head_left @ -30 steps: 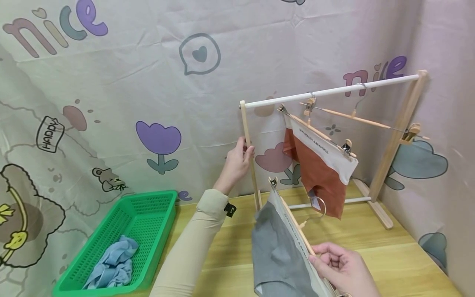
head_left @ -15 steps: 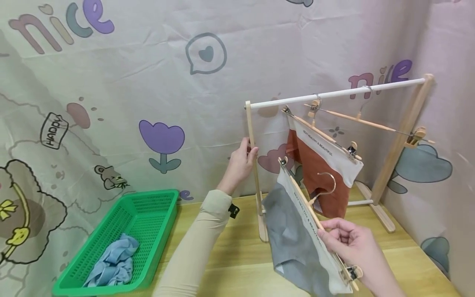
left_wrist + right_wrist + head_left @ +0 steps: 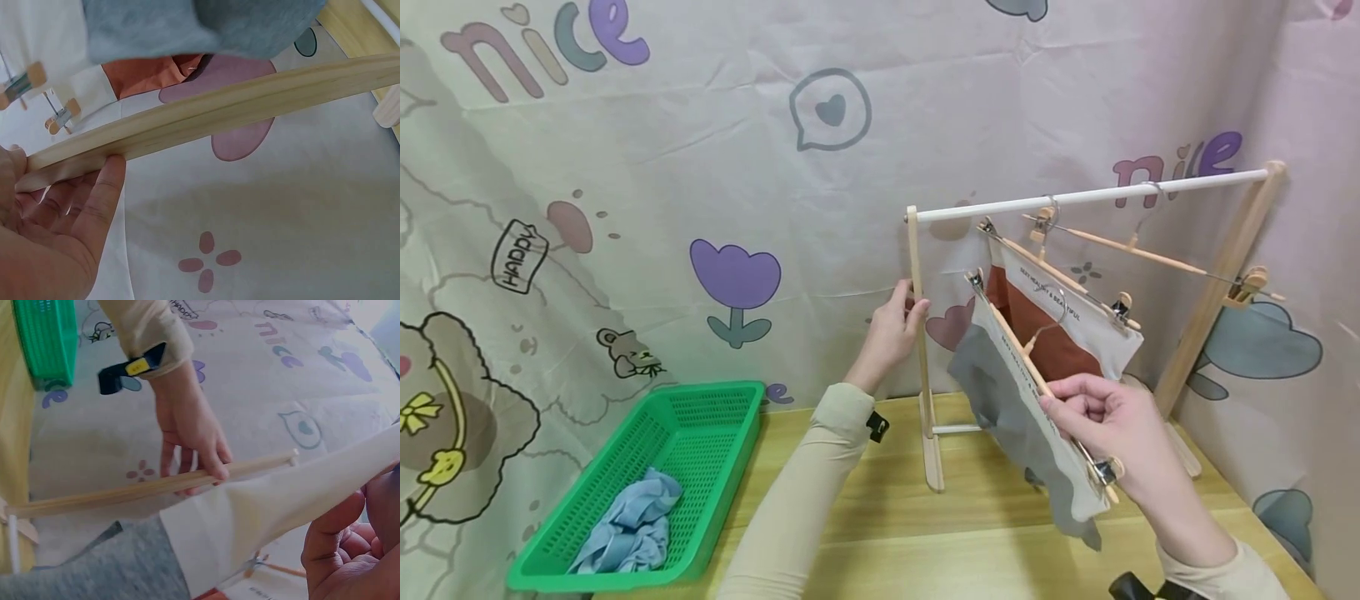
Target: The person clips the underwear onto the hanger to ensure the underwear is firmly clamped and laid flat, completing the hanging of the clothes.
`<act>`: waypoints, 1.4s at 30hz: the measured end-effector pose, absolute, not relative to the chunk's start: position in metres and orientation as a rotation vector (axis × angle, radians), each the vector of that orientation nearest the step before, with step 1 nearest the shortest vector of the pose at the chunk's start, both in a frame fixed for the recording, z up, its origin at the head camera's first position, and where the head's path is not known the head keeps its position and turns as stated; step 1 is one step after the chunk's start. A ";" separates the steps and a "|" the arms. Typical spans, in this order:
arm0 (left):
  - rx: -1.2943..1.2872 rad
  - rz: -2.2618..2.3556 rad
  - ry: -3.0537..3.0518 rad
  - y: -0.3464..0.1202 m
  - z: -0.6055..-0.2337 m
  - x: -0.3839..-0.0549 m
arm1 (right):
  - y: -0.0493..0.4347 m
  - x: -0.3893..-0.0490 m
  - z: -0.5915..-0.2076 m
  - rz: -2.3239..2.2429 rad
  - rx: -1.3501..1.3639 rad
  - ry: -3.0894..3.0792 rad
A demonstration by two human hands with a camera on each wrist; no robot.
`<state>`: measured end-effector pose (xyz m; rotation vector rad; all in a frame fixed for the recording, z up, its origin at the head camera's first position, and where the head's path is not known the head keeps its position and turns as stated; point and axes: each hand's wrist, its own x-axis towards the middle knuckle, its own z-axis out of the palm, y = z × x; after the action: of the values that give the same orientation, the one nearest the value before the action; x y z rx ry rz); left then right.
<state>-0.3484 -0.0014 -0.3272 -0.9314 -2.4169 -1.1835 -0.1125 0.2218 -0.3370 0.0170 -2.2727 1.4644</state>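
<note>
My left hand (image 3: 889, 333) grips the left post (image 3: 924, 375) of a small wooden clothes rack, thumb and fingers on either side of it in the left wrist view. With thumb and fingers, my right hand (image 3: 1112, 421) pinches the bar of a wooden clip hanger (image 3: 1009, 336). Grey underpants (image 3: 1011, 417) with a white lettered waistband hang from its clips, tilted down to the right. The hanger's metal hook (image 3: 1063, 310) points up, below the rack's white rail (image 3: 985, 208). Rust-red underpants (image 3: 1045, 329) on another clip hanger hang from the rail, partly hidden behind the grey pair.
Farther right on the rail hangs a bare clip hanger (image 3: 1150, 254). At the left of the wooden table (image 3: 865, 542) stands a green basket (image 3: 741, 467) with light-blue cloth (image 3: 632, 525) inside. A printed curtain (image 3: 820, 217) closes off the back and sides.
My right hand has raised the hanger with the grey underpants toward the rail, its hook now overlapping the rust-red pair. The left hand keeps its hold on the post. The view has shifted slightly.
</note>
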 end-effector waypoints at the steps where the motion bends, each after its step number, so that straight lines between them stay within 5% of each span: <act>1: -0.934 -1.181 -2.417 -0.001 -0.327 -0.348 | 0.222 -0.115 -0.333 1.460 0.015 -2.276; 24: -0.932 -1.154 -2.424 -0.002 -0.329 -0.351 | 0.220 -0.180 -0.260 1.229 -0.021 -2.353; 42: -0.933 -1.180 -2.411 -0.002 -0.331 -0.349 | 0.243 -0.205 -0.250 1.154 -0.028 -2.376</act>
<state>-0.3492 -0.0021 -0.3306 -0.9335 -2.4110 -1.1797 -0.2053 0.2425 -0.2500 -0.0284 -2.3761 1.1544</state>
